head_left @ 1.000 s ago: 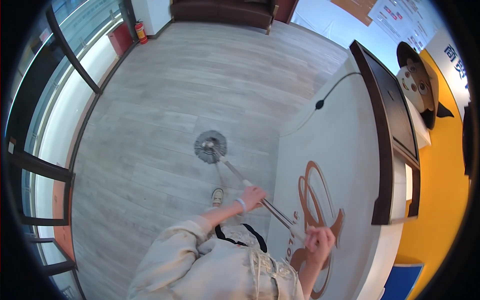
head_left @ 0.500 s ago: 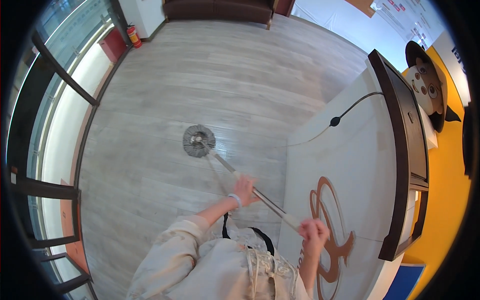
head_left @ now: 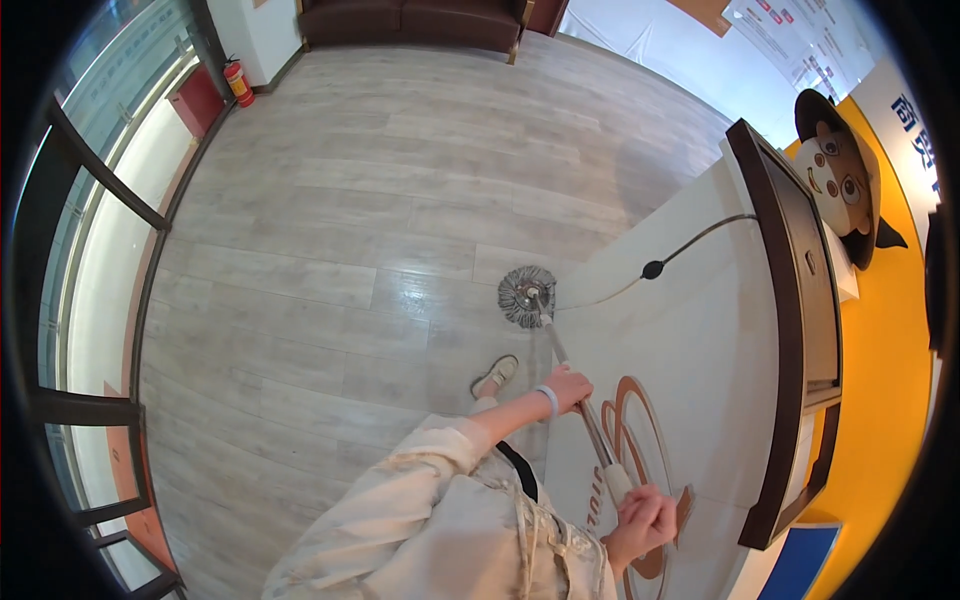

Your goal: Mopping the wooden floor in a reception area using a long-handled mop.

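Note:
A round grey string mop [head_left: 513,297] lies flat on the wet-looking floor, close to the base of the white counter. Its metal handle [head_left: 598,432] slants from the mop head back toward my body. Partway down the handle, the fingers of my left hand [head_left: 567,388] are wrapped round it, with a pale band at the wrist. My right hand [head_left: 645,522] is closed at the upper end of the handle, by its light-coloured grip, and covers the tip.
A white counter [head_left: 690,330] with a dark top edge [head_left: 785,290] stands at my right, a cable [head_left: 700,232] running down it. At the far left is a red fire extinguisher [head_left: 239,83]; a brown sofa [head_left: 420,25] stands at the back. My shoe [head_left: 495,375] shows below the mop.
The mop head has swept rightward across the floor to the counter's base. Both hands have moved with the handle, the left one right and slightly nearer. A shoe has come into view.

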Demonstrator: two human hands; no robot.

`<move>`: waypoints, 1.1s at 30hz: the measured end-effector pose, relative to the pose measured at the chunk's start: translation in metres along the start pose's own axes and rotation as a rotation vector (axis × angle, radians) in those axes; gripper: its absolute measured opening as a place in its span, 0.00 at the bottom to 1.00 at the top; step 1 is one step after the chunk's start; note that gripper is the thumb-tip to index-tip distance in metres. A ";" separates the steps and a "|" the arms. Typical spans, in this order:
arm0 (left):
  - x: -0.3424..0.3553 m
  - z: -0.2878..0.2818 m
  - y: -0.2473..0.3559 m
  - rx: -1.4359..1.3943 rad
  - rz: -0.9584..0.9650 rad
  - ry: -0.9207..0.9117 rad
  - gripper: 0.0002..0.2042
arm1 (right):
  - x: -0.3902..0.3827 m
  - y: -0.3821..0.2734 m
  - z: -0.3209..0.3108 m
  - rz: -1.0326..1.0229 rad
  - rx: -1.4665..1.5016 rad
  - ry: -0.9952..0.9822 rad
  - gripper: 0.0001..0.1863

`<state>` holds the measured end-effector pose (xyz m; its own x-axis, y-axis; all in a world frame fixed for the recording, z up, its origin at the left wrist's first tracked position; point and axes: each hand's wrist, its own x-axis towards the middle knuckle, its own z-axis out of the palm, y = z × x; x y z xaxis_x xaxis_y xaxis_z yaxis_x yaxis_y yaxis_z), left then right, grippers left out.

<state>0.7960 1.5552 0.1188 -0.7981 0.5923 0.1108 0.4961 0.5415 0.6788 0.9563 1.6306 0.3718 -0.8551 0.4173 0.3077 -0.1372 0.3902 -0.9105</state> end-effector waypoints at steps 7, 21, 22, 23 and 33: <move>0.029 -0.049 -0.025 0.106 -0.012 0.195 0.14 | 0.118 0.002 0.009 -0.147 0.307 -0.078 0.15; 0.032 -0.135 -0.212 0.195 -0.730 0.164 0.36 | 0.233 0.095 0.193 0.331 0.725 -0.780 0.15; 0.036 -0.131 -0.221 0.147 -0.840 0.111 0.41 | 0.233 0.100 0.195 0.323 0.665 -0.813 0.15; 0.044 -0.132 -0.222 0.142 -0.838 0.099 0.41 | 0.236 0.102 0.192 0.333 0.661 -0.806 0.15; 0.175 -0.118 -0.196 -0.046 -0.264 -0.025 0.38 | 0.291 0.047 0.145 -0.064 0.383 -0.230 0.11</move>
<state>0.5185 1.4820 0.0907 -0.8889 0.4488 -0.0919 0.2554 0.6520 0.7140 0.6285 1.6514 0.3782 -0.9219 0.1925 0.3363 -0.3313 0.0588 -0.9417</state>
